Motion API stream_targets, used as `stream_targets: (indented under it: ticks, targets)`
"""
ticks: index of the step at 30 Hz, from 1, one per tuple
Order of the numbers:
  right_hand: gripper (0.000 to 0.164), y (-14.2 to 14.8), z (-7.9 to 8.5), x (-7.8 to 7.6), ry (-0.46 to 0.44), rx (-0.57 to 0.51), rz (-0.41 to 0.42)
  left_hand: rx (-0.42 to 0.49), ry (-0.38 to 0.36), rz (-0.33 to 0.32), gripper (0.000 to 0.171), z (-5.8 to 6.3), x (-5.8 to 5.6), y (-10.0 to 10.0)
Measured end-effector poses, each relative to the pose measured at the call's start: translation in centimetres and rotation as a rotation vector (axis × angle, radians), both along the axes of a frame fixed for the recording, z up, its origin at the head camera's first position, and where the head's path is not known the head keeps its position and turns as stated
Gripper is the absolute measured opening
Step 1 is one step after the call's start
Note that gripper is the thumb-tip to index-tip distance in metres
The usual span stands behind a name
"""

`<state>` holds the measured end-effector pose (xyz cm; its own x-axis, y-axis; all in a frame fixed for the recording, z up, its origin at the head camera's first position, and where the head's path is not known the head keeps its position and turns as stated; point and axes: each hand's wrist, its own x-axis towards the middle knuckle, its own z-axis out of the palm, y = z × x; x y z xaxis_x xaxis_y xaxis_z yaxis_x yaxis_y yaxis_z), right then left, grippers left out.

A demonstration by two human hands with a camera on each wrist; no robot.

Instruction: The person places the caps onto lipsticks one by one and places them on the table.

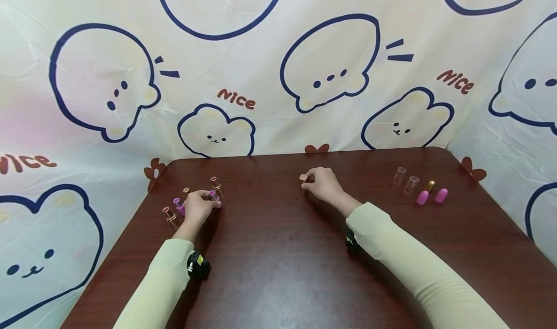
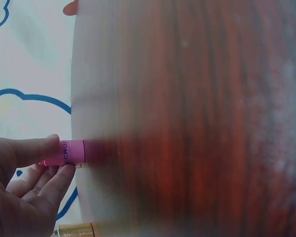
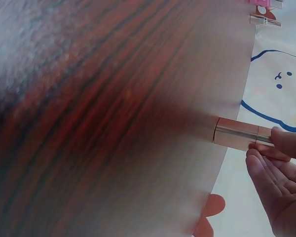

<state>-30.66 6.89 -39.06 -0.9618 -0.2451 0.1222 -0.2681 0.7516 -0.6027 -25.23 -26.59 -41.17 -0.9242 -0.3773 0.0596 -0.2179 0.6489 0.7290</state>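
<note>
At the left of the table, my left hand (image 1: 197, 209) pinches a pink lipstick tube (image 2: 71, 152) between thumb and fingers. Its base stands at the tabletop in the left wrist view, with dark lettering on the side. Around that hand stand other uncapped lipsticks: a rose-gold one (image 1: 216, 186) behind, another pink one (image 1: 179, 206) and a rose-gold one (image 1: 170, 216) to its left, and one partly hidden behind the hand. Near the far middle, my right hand (image 1: 324, 183) pinches the upper end of an upright, shiny rose-gold lipstick tube (image 3: 237, 133).
On the right of the table stand two clear caps (image 1: 399, 175), two pink caps (image 1: 441, 195) and a small gold piece (image 1: 430, 186). The dark wooden table (image 1: 278, 251) meets a cartoon-printed cloth (image 1: 270, 78) at its back and sides.
</note>
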Motion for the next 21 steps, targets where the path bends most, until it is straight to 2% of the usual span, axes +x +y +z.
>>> stream_targets:
  ticks: [15, 21]
  targets:
    - [0.023, 0.9, 0.6, 0.5, 0.029, -0.046, 0.027, -0.027, 0.001, -0.036, 0.036, 0.1, -0.1, -0.2]
    - [0.020, 1.7, 1.4, 1.0, 0.038, -0.114, 0.063, 0.046, -0.004, -0.024, 0.036, 0.3, 0.3, -0.1]
